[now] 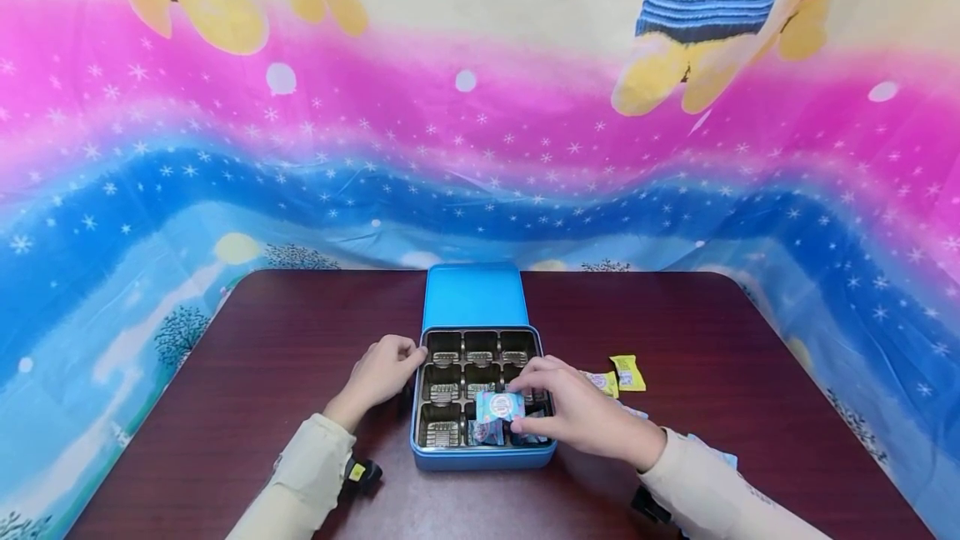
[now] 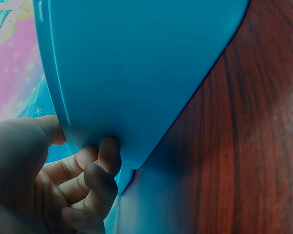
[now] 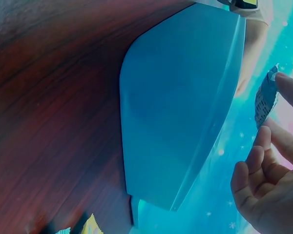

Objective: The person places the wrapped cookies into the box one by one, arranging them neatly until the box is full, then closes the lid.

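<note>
Tabletop (image 1: 300, 332) with blue tin (image 1: 480, 460), lid (image 1: 475, 297) open at its back edge.
Left hand (image 1: 381, 372) grips the tin's left edge toward the back corner; right hand (image 1: 581, 411), nearer, pinches one wrapped candy (image 1: 500, 407) above the front-edge compartments (image 1: 440, 425), long axis roughly side to side; uncovered compartments lie leftward and toward the back edge.

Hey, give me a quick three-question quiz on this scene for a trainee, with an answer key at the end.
1. Which hand holds the blue packet over the tin?
2. True or false: the lid stands open.
3. The left hand is touching: A) a yellow packet; B) the side of the tin; C) the blue packet.

Key: 1. The right hand. 2. True. 3. B.
</note>
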`<state>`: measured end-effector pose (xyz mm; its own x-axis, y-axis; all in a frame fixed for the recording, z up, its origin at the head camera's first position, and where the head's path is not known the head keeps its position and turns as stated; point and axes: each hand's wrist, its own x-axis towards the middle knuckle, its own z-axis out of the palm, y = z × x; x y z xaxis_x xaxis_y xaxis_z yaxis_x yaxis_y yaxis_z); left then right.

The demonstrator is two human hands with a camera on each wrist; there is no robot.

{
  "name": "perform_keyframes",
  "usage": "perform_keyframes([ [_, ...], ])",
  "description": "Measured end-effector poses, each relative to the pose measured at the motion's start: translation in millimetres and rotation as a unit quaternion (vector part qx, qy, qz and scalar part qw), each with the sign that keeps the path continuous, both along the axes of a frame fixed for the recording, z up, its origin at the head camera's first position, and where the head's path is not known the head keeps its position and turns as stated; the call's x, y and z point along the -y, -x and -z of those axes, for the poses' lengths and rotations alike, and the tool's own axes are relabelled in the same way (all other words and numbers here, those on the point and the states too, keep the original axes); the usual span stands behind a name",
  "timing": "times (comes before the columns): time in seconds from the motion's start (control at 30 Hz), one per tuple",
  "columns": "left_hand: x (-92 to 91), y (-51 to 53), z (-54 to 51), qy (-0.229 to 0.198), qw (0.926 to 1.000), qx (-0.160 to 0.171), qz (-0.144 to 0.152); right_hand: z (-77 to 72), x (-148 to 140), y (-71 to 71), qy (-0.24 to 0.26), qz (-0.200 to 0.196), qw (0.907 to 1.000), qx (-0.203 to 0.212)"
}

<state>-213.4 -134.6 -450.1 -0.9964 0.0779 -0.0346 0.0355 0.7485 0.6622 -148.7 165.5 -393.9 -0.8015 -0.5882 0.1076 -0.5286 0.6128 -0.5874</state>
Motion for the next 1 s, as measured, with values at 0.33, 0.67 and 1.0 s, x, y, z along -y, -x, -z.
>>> perform_keyframes([
  [0.33,-0.1,-0.1,2.3,-0.003,1.0,0.003,0.0,4.1,11.7,-0.8,-0.018,-0.005,0.9996,-0.023],
  [0.67,0.3,0.4,0.8,-0.007,0.9999,0.005,0.007,2.5,24.3,-0.6,-0.042,-0.019,0.9984,-0.031],
  [1.0,-0.3,1.6,2.6,-0.005,0.9999,0.009,0.003,0.7,34.3,-2.0,-0.065,-0.019,0.9968,-0.042],
])
